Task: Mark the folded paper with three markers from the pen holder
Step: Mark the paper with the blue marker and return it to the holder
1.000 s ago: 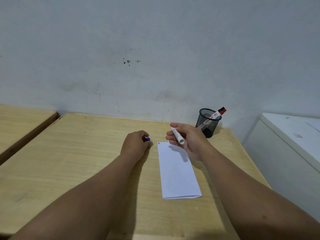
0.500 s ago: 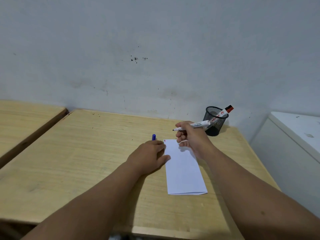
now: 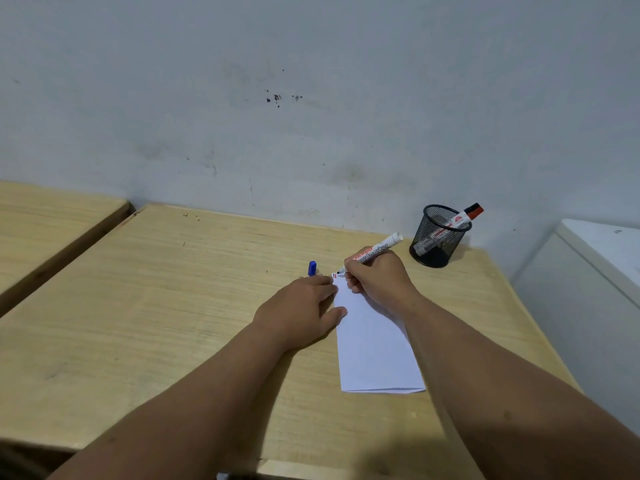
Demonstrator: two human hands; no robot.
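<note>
A folded white paper [image 3: 375, 344] lies lengthwise on the wooden table [image 3: 173, 306]. My right hand [image 3: 379, 282] grips an uncapped white marker [image 3: 375, 252], its dark tip touching the paper's far left corner beside a small red mark [image 3: 334, 276]. My left hand [image 3: 301, 313] rests palm down against the paper's left edge, thumb on the sheet, with a blue cap [image 3: 312, 268] sticking out past its fingertips. The black mesh pen holder [image 3: 440, 237] stands at the far right of the table, with a red-capped marker [image 3: 465, 216] leaning in it.
A stained white wall runs close behind the table. A second wooden table [image 3: 52, 230] sits to the left across a narrow gap. A white cabinet [image 3: 595, 271] stands to the right of the table.
My right hand turned the marker around and brought its tip down onto the paper's far left corner. My left hand shifted right onto the paper's edge, the blue cap still with it.
</note>
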